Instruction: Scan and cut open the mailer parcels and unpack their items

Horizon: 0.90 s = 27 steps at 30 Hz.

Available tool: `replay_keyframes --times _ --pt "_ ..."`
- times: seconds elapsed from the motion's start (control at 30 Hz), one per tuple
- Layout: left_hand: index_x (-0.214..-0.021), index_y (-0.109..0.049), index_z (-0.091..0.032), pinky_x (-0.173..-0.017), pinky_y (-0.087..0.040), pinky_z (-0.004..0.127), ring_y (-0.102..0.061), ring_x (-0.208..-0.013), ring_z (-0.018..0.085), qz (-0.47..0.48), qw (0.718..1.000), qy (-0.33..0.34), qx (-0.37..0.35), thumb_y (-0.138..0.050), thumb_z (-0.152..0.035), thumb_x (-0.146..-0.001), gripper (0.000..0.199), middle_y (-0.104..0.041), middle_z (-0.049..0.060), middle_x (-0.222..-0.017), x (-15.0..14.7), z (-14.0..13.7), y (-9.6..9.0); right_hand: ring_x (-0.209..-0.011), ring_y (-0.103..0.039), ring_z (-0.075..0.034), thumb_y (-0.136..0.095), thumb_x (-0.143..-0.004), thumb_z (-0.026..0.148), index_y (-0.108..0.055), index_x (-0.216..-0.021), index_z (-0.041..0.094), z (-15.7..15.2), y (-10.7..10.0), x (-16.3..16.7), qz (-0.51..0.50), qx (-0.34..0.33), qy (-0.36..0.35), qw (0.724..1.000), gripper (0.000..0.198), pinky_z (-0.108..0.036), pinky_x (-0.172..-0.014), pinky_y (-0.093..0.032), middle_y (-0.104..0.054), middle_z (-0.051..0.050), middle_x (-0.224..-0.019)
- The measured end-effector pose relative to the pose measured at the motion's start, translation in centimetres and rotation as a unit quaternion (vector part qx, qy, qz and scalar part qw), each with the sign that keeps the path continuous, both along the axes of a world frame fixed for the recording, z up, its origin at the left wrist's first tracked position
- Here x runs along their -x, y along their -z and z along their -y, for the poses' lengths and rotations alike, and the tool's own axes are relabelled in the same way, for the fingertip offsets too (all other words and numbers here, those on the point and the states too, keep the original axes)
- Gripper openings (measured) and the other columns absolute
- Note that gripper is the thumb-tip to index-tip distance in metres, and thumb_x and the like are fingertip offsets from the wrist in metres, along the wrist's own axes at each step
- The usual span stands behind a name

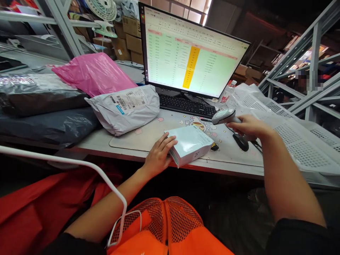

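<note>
My left hand (pixel 159 151) grips the left end of a pale, glossy box (pixel 191 143), fingers on its top and the thumb side hidden below. The box rests near the desk's front edge, on a printed desk mat (pixel 130 141). In my right hand (pixel 248 126) is a grey and white barcode scanner (pixel 223 116), held by its handle above the mat, its head pointing left over the box's far right side. A black computer mouse (pixel 240 142) lies just below that hand.
A monitor (pixel 191 53) showing a spreadsheet stands behind a black keyboard (pixel 183 105). Grey (pixel 127 106), pink (pixel 98 72) and dark (pixel 50 124) mailing bags lie at left. White perforated baskets (pixel 294 138) are at right. A white tube (pixel 87 163) crosses the lower left.
</note>
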<state>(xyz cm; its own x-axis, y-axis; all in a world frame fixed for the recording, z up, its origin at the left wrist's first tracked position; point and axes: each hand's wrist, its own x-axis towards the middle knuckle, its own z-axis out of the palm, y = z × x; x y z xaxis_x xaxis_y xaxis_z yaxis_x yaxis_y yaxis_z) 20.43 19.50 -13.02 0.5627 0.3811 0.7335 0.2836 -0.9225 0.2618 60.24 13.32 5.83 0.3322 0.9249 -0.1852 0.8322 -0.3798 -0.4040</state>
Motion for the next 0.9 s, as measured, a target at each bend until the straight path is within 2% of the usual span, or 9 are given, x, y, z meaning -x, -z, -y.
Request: replay_keyframes --times 0.07,0.17,0.33,0.4,0.5,0.6,0.73,0.8,0.9 --pt "-0.155 -0.043 -0.020 -0.127 -0.041 0.060 -0.034 -0.160 0.035 0.004 1.000 -0.001 -0.004 -0.064 -0.007 -0.094 0.066 -0.055 0.015 -0.157 0.0 0.0 0.1 -0.045 -0.054 -0.011 -0.071 -0.087 0.065 -0.068 -0.072 0.018 -0.7 -2.6 0.9 0.001 0.047 -0.049 0.998 0.049 -0.025 -0.046 -0.040 -0.063 -0.005 -0.058" --pt "-0.156 -0.043 -0.021 -0.126 -0.042 0.059 -0.033 -0.161 0.035 0.006 1.000 -0.002 -0.008 -0.063 -0.007 -0.094 0.066 -0.054 0.016 -0.157 0.1 0.0 0.3 -0.044 -0.053 -0.010 -0.072 -0.087 0.069 -0.069 -0.071 0.018 -2.2 -4.6 3.2 -0.001 0.079 -0.114 0.990 0.053 -0.025 -0.045 -0.041 -0.061 -0.004 -0.057" --pt "-0.152 -0.046 -0.022 -0.125 -0.043 0.057 -0.036 -0.159 0.033 0.008 1.000 -0.004 0.000 -0.062 -0.007 -0.093 0.063 -0.056 0.015 -0.156 0.5 0.2 0.0 -0.044 -0.053 -0.012 -0.075 -0.088 0.062 -0.067 -0.070 0.021 -3.8 -4.4 5.4 -0.001 0.073 -0.109 0.991 0.046 -0.026 -0.043 -0.043 -0.060 -0.003 -0.058" --pt "-0.149 -0.049 -0.023 -0.123 -0.044 0.057 -0.042 -0.155 0.035 0.023 1.000 -0.014 0.008 -0.068 -0.015 -0.092 0.061 -0.058 0.015 -0.153 0.8 0.1 -0.2 -0.047 -0.056 -0.014 -0.071 -0.092 0.057 -0.068 -0.077 0.020 -4.1 -3.0 5.2 0.006 0.052 -0.092 0.994 0.040 -0.027 -0.045 -0.043 -0.063 -0.004 -0.062" --pt "-0.144 -0.050 -0.022 -0.118 -0.048 0.056 -0.053 -0.145 0.037 0.075 0.995 -0.046 0.044 -0.077 -0.029 -0.088 0.063 -0.062 0.016 -0.145 1.7 -0.4 -0.8 -0.061 -0.065 -0.019 -0.064 -0.098 0.048 -0.070 -0.094 0.017 -4.3 0.9 4.2 0.060 0.004 -0.056 0.997 0.032 -0.030 -0.056 -0.048 -0.071 -0.008 -0.077" --pt "-0.145 -0.047 -0.020 -0.102 -0.058 0.050 -0.068 -0.125 0.037 0.090 0.974 -0.119 0.171 -0.072 -0.045 -0.089 0.065 -0.069 0.017 -0.133 2.9 -1.4 -1.6 -0.092 -0.073 -0.027 -0.061 -0.101 0.036 -0.069 -0.114 0.011 -4.0 6.2 3.5 0.155 -0.039 0.003 0.987 0.030 -0.034 -0.078 -0.053 -0.076 -0.017 -0.104" --pt "-0.136 -0.049 -0.020 -0.081 -0.059 0.044 -0.076 -0.103 0.039 0.049 0.906 -0.234 0.348 -0.060 -0.060 -0.089 0.062 -0.076 0.013 -0.109 3.6 -2.7 -2.4 -0.118 -0.070 -0.035 -0.054 -0.106 0.036 -0.057 -0.135 0.005 -3.1 12.6 3.5 0.216 -0.029 0.113 0.969 0.043 -0.039 -0.094 -0.052 -0.071 -0.024 -0.126" --pt "-0.129 -0.050 -0.020 -0.078 -0.058 0.043 -0.076 -0.100 0.039 0.039 0.889 -0.269 0.368 -0.058 -0.061 -0.087 0.059 -0.076 0.013 -0.103 3.3 -3.0 -2.4 -0.123 -0.067 -0.037 -0.050 -0.108 0.039 -0.052 -0.142 0.004 -2.8 14.1 3.8 0.231 -0.022 0.135 0.963 0.049 -0.042 -0.097 -0.051 -0.068 -0.025 -0.132" --pt "-0.133 -0.047 -0.020 -0.079 -0.057 0.044 -0.076 -0.101 0.042 0.005 0.884 -0.301 0.359 -0.060 -0.062 -0.086 0.065 -0.076 0.015 -0.105 2.6 -2.9 -2.1 -0.126 -0.064 -0.040 -0.051 -0.107 0.043 -0.051 -0.146 0.002 -3.0 13.7 4.1 0.261 -0.030 0.137 0.955 0.056 -0.046 -0.100 -0.051 -0.066 -0.027 -0.133"
